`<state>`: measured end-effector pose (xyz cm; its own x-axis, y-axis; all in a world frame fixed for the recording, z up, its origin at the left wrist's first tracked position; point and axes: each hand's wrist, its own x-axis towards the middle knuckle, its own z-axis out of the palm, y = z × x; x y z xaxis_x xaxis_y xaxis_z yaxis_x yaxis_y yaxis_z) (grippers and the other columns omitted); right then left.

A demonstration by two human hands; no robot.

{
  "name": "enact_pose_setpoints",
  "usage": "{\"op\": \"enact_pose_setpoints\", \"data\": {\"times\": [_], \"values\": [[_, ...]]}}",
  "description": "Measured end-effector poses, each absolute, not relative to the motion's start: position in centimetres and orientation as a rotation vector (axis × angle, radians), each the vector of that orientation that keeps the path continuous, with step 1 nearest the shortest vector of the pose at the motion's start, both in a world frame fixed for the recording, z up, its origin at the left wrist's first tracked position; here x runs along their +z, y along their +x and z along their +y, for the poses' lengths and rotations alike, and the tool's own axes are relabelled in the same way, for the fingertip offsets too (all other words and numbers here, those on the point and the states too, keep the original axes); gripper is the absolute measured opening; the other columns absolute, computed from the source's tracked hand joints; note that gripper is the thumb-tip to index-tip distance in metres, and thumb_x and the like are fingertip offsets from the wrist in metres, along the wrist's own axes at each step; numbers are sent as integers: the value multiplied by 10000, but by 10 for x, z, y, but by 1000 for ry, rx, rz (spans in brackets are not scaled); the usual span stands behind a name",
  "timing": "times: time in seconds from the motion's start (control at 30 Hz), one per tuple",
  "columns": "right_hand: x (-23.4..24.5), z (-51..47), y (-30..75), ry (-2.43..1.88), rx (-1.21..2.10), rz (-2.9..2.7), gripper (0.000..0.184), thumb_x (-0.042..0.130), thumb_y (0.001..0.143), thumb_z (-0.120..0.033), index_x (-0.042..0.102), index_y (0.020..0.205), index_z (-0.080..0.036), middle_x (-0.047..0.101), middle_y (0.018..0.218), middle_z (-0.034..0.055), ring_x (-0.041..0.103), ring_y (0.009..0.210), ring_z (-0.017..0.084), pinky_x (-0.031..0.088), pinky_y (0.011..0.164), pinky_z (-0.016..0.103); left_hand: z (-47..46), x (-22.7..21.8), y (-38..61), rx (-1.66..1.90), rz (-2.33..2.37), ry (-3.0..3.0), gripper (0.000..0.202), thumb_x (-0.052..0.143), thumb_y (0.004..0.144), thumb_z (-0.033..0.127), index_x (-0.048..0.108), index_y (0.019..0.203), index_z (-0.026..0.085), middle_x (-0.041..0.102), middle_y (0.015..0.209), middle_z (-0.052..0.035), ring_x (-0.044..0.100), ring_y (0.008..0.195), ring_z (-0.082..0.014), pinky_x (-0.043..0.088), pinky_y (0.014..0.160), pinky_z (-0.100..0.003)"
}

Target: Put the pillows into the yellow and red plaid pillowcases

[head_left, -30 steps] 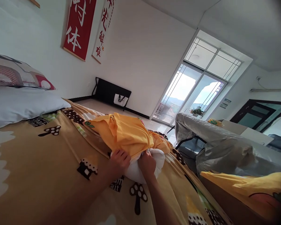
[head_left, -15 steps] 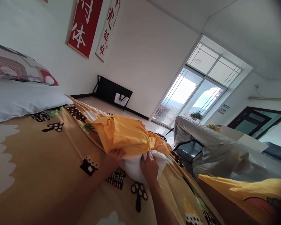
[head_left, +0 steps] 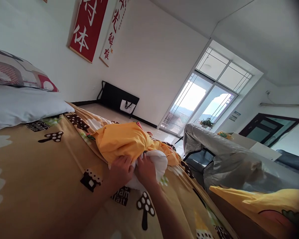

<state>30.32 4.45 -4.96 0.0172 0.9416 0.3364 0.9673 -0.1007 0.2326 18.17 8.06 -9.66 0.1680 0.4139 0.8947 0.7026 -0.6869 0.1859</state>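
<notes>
Room to pass over flat bedspread (head_left: 49,162) left of the left grip (head_left: 121,169), bunched yellow cloth (head_left: 123,139) blocking the way ahead of it, white padding (head_left: 160,162) bulging beside the right grip (head_left: 146,169), plastic sheeting (head_left: 226,166) well off to its right

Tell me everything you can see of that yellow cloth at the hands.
The yellow cloth looks like soft fabric, crumpled and puffed up, with a bit of red at its far edge. It lies on the tan patterned cover, a soft white item showing at its near edge. The left hand grips that edge; the right hand pinches where cloth and white meet.
</notes>
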Motion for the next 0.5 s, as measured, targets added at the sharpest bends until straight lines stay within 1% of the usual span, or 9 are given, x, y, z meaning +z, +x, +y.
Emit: {"op": "enact_pose_setpoints", "data": {"times": [0.1,0.27,0.4,0.5], "values": [[-51,50,303,-2131,-572,-2192,265,477,865,-227,623,1083,-190,588,1117,127,561,958,241,455,688,304,80,-96,186,-1430,-1119,-2143,107,485,698,88,530,687,184,598,609,-27,601,591,-194,421,545,-298],[-58,51,313,-1946,-534,-2361,272,496,860,-214,628,1097,-206,613,1099,106,539,1015,256,470,742,326,73,-95,191,-1299,-1046,-2170,144,482,722,100,554,623,176,586,541,-32,581,487,-193,386,469,-298],[-68,56,322,-1998,-479,-2261,329,480,872,-190,598,1179,-187,606,1149,131,546,1029,259,483,761,339,61,-92,194,-953,-1028,-2424,174,470,755,87,608,669,148,621,594,-73,610,520,-211,379,446,-286],[-76,56,325,-2031,-461,-2184,327,478,876,-186,599,1180,-180,601,1156,145,551,1025,263,491,757,342,53,-87,195,-695,-1119,-2579,208,449,769,46,629,710,132,646,646,-97,630,547,-216,393,446,-276]]}}
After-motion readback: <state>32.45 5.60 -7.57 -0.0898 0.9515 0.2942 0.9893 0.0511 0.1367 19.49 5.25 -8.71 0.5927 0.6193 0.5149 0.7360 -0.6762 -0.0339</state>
